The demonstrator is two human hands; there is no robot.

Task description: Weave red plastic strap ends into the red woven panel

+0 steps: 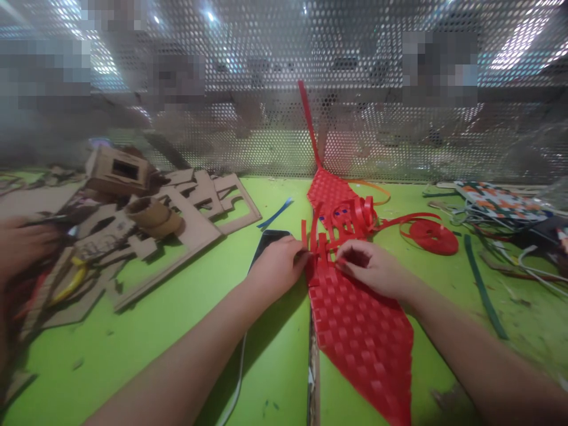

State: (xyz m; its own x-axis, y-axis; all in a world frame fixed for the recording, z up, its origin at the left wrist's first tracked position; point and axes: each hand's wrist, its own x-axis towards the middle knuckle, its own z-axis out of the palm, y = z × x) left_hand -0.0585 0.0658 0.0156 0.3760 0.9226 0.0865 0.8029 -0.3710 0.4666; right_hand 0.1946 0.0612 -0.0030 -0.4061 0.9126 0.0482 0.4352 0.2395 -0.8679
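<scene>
A red woven strip piece (361, 337) lies lengthwise on the green table, its near end pointed and its far part with loose strip ends standing up. My left hand (279, 263) is at its left edge, fingers pinched on a red strip. On the other side my right hand (370, 266) has thumb and forefinger closed at the weave, on a red strip beside the upright ends. Beyond them lies another red woven part (331, 189), with a long strip rising from its tip against the mesh. A dark phone (273, 238) with a white cable is partly under my left hand.
Cardboard pieces (190, 222) and a cardboard ring (153, 216) cover the left side, near another person's hand (26, 245). Right of the weave are a red strip roll (432, 238), a green strip (483, 290) and tangled cables. A perforated metal screen (266, 136) stands behind.
</scene>
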